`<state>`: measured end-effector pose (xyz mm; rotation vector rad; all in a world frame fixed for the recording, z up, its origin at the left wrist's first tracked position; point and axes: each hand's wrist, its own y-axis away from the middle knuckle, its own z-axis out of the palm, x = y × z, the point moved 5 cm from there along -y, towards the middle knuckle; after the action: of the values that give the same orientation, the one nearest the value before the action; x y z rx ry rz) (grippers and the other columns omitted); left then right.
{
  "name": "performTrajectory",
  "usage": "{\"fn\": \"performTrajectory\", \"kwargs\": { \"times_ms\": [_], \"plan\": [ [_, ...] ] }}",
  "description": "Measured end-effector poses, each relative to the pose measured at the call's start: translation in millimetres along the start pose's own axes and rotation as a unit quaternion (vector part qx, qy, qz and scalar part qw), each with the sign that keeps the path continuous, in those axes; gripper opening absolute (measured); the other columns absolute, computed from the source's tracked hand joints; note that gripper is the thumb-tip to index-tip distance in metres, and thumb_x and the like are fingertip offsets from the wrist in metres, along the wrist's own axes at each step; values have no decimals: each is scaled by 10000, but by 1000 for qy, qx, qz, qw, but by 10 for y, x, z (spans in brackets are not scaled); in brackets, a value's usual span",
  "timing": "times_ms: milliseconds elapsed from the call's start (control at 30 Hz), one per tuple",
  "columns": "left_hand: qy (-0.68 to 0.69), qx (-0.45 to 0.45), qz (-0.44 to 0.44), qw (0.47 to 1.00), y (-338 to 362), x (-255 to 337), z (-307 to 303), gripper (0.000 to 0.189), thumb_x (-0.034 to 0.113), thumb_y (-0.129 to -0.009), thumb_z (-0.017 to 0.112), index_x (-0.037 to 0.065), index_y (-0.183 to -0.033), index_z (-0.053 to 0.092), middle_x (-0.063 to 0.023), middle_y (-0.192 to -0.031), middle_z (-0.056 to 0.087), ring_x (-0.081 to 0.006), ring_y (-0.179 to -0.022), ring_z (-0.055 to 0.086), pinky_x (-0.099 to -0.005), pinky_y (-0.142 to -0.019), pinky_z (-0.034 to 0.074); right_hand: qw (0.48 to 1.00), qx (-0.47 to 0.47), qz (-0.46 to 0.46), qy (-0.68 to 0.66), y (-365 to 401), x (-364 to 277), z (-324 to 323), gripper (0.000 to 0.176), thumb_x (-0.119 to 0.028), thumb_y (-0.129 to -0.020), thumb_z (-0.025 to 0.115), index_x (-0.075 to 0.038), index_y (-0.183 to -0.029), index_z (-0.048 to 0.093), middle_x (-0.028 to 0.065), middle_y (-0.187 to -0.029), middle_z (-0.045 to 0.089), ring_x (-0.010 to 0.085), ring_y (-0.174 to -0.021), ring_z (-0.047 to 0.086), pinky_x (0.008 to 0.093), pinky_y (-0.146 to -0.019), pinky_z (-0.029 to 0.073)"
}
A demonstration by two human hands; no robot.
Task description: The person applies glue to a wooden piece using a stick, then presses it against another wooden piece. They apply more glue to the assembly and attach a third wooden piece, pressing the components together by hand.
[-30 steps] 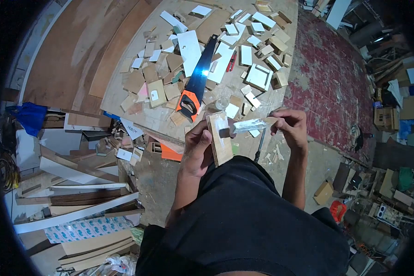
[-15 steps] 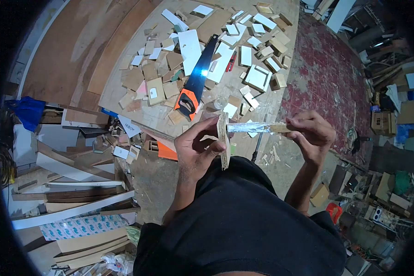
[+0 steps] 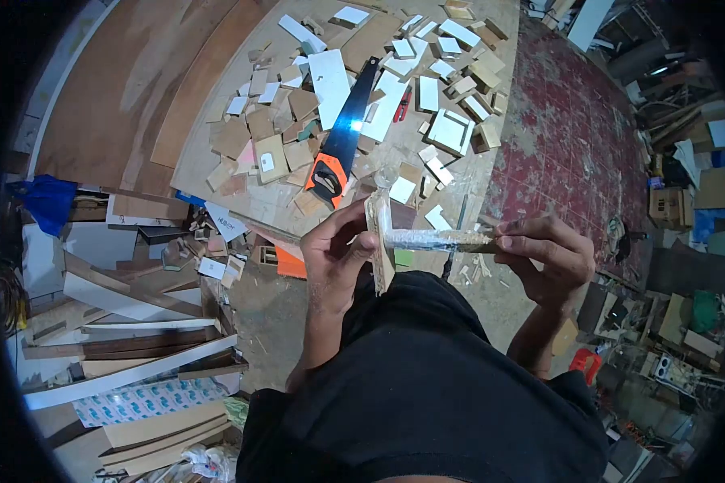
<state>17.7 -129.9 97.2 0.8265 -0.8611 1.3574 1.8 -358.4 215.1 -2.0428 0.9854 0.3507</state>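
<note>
My left hand (image 3: 333, 256) is closed around a flat wooden piece (image 3: 381, 258), held almost edge-on to me, with a rough edge and a pale face. Between the fingertips of my right hand (image 3: 549, 256) is the far end of a narrow wooden strip (image 3: 439, 240). The strip lies level, and its surface looks shiny and whitish along much of its length. Its left end meets the face of the flat piece, so the two form a T. Both pieces are held in front of my chest, above the near edge of the table.
A handsaw (image 3: 351, 121) with an orange and black handle lies on the worktable (image 3: 242, 205). Many white and brown wood offcuts (image 3: 451, 133) and a red cutter (image 3: 403, 105) surround it. Boards are stacked at the left (image 3: 129, 354). Clutter lines the right side.
The flat piece and strip have shifted slightly left and turned, showing more of the flat piece's pale face. My right hand has rotated a little and sits slightly lower.
</note>
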Motion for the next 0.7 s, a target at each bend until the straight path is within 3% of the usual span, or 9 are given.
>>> {"fn": "performTrajectory", "kwargs": {
  "times_ms": [133, 300, 433, 533, 700],
  "plan": [
    [45, 6, -19, 999, 16, -50, -59, 560, 262, -779, 750, -76, -1178, 550, -121, -1060, 635, -142, -944, 594, -282, -875, 443, 1000, -3, 17, -12, 43, 18, 31, 256, -44, -663, 771, -47, -907, 692, 100, -804, 671, 194, -753, 682, 271, -612, 560],
    [123, -20, -71, 990, 43, -123, -45, 543, 255, -799, 731, -77, -1186, 544, -113, -1076, 632, -151, -970, 592, -290, -888, 443, 995, 75, 31, -52, 36, 163, -46, 272, -23, -672, 767, -29, -931, 684, 114, -822, 665, 191, -752, 675, 274, -611, 551],
    [104, -14, -69, 992, 39, -96, -5, 506, 233, -806, 724, -75, -1171, 556, -121, -1103, 628, -154, -986, 591, -294, -904, 442, 998, 61, -14, -7, -67, 59, 57, 280, -4, -664, 766, -34, -930, 684, 115, -826, 665, 197, -750, 674, 278, -609, 548],
    [60, 33, -32, 997, 37, -79, -53, 480, 202, -806, 724, -69, -1167, 562, -118, -1098, 629, -150, -978, 591, -296, -902, 443, 999, 34, -6, -7, -30, -31, 102, 279, 2, -662, 764, -34, -927, 686, 117, -825, 667, 197, -752, 676, 276, -610, 551],
    [105, 64, -8, 992, 23, -93, -128, 356, 178, -855, 674, -39, -1123, 588, -82, -1003, 643, -118, -916, 590, -277, -853, 463, 999, 19, 6, -34, 108, 21, 180, 278, 9, -630, 786, -7, -884, 675, 138, -819, 657, 210, -747, 668, 294, -646, 551]
  ]
}}
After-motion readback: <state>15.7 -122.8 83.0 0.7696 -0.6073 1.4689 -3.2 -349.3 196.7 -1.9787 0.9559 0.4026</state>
